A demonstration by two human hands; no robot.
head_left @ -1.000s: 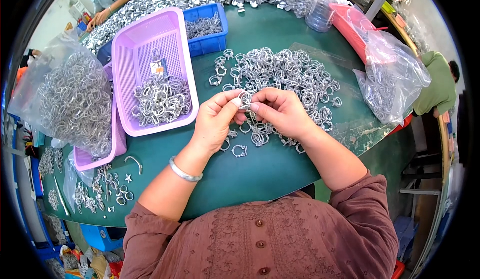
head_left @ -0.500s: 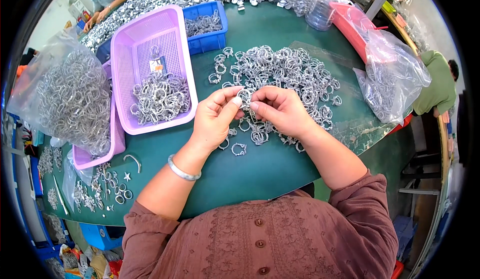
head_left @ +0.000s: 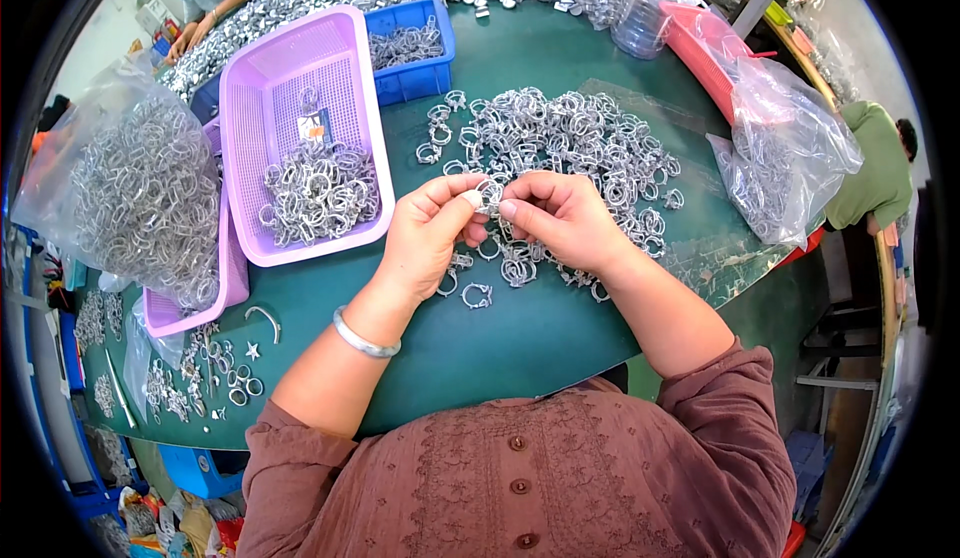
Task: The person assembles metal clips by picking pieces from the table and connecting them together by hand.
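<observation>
Between my two hands is a silver metal ring (head_left: 489, 196), pinched from both sides at chest height over the green table. The thumb and fingers of my left hand (head_left: 432, 226) close on its left side. My right hand (head_left: 562, 220) grips its right side with thumb and forefinger. Fingertips cover part of the ring. Beyond and below my hands spreads a loose pile of similar silver rings (head_left: 570, 138). One separate ring (head_left: 477, 296) lies on the table nearer to me.
A lilac basket (head_left: 238, 78) with rings stands left, a blue bin (head_left: 440, 73) behind it. Bulging plastic bags (head_left: 150, 193) flank the table, another bag (head_left: 770, 148) at right. Small samples and a pointed metal rod (head_left: 120, 390) lie at left. Two people work farther off.
Both hands keep their pinch on the ring, with only slight shifts of the fingers. The view has moved a little; the pile and baskets look the same.
</observation>
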